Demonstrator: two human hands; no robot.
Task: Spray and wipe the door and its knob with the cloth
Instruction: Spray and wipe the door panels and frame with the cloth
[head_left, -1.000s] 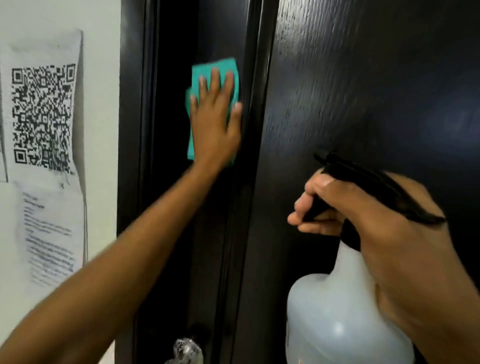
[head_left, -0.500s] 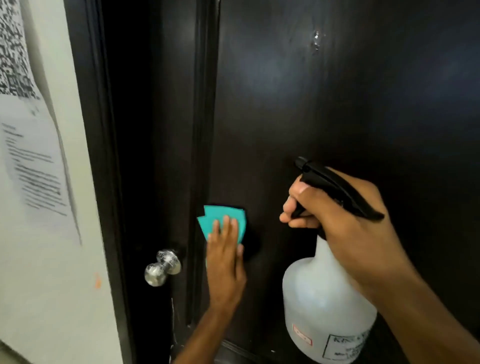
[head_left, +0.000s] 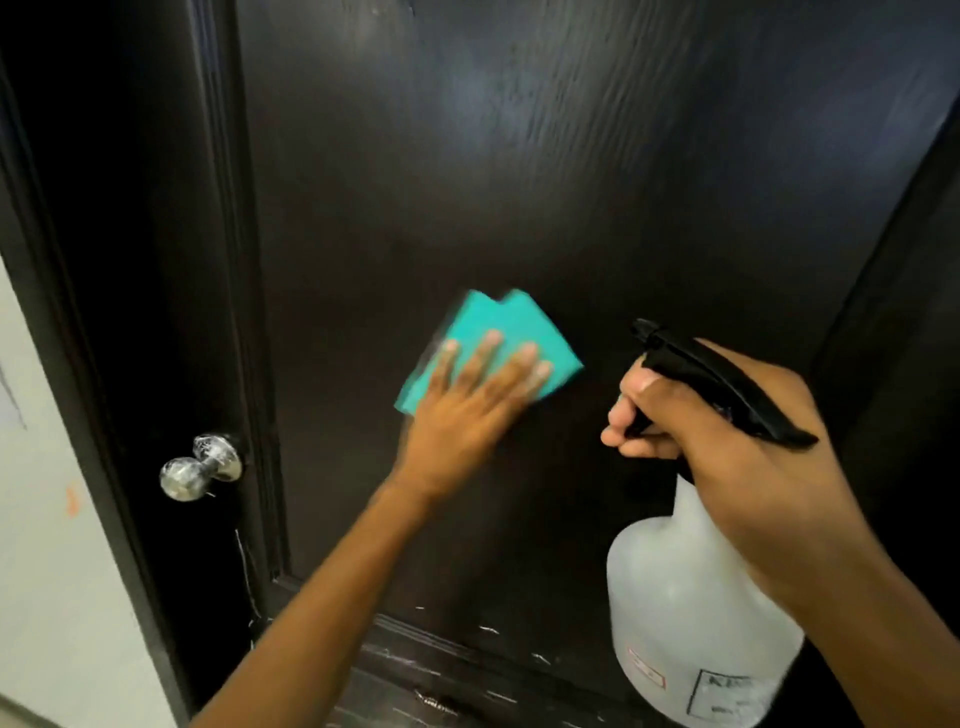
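Door: a dark, glossy door (head_left: 519, 182) with a wood-grain sheen fills most of the view; pale scuffs and scratches mark its lower rail near the bottom edge.
Knob: a shiny metal knob (head_left: 200, 466) sticks out from the door's left stile, well to the left of the cloth, with nothing touching it.
Cloth: a folded teal cloth (head_left: 498, 332) lies flat against the middle of the door panel, its edges blurred.
Left hand: the left hand (head_left: 467, 410) presses the cloth to the door with straight, spread fingers, fingertips on the fabric, palm overlapping its lower edge.
Right hand: the right hand (head_left: 727, 441) is curled round the neck of the spray bottle, fingers wrapped at the black trigger.
Spray bottle: a translucent white spray bottle (head_left: 696, 613) with a black head is held upright at the near right, nozzle pointing up-left toward the door, just right of the cloth.
Wall: a pale wall (head_left: 47, 545) shows at the left beside the dark frame.
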